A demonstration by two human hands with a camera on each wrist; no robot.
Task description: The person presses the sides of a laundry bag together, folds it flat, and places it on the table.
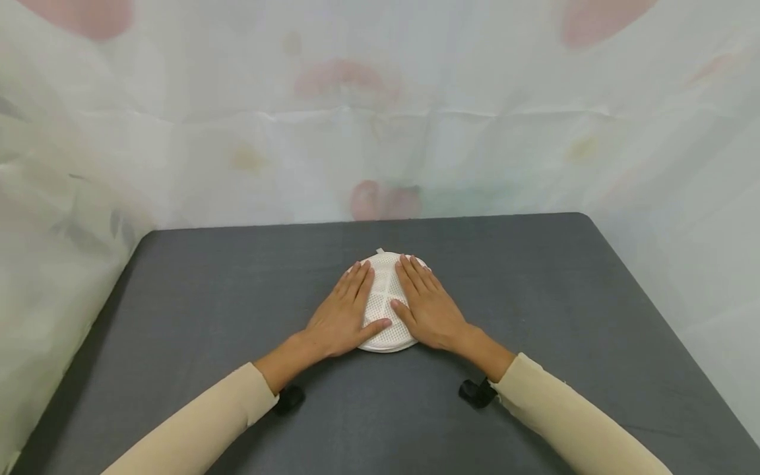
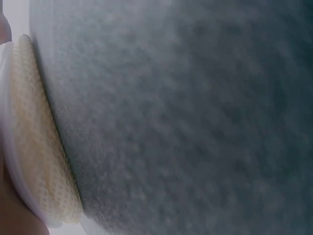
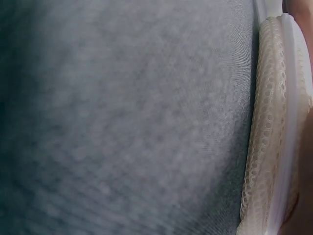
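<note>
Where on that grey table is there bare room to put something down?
Nearly everywhere. The grey table lies bare left of the left hand, right of the right hand, and behind the white mesh pad up to the curtain. Crowded only at the middle, where both hands lie flat on the pad, and the near edge, crossed by sleeves.

Dark grey cloth-covered table (image 1: 196, 310), rounded far corners. White round perforated mesh pad (image 1: 384, 310) lies flat at its centre.

Round white mesh pad (image 1: 384, 310), lying flat, centre of dark grey table (image 1: 534, 297).
</note>
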